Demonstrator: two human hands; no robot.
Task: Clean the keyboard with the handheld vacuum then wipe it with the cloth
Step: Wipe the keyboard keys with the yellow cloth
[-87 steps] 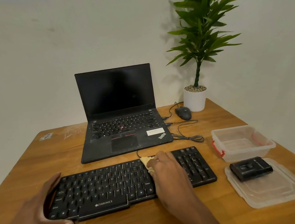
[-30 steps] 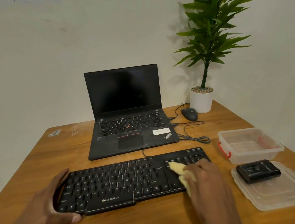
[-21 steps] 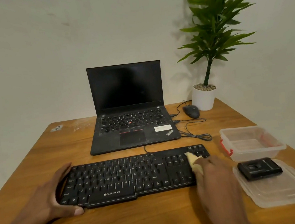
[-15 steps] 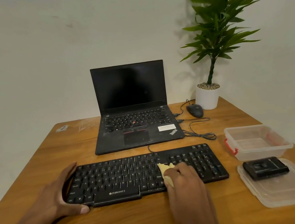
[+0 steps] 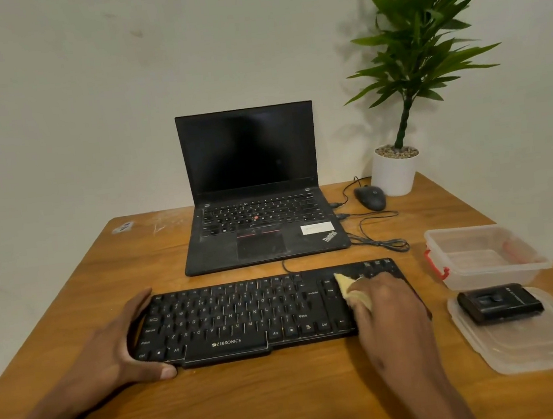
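Matt black plastic keyboard on smooth wooden table

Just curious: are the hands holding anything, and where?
The right hand holds a yellow cloth, bunched under its fingers. The left hand grips the keyboard by its left end.

**Body: two bare forearms, nothing worn**

Left hand and right hand both bare: no gloves, rings, watch or bands in view. Forearms bare right down to the bottom frame edge, no sleeve or cuff showing. Left thumbnail visible, cut short. No markings seen. Rest of the person out of frame.
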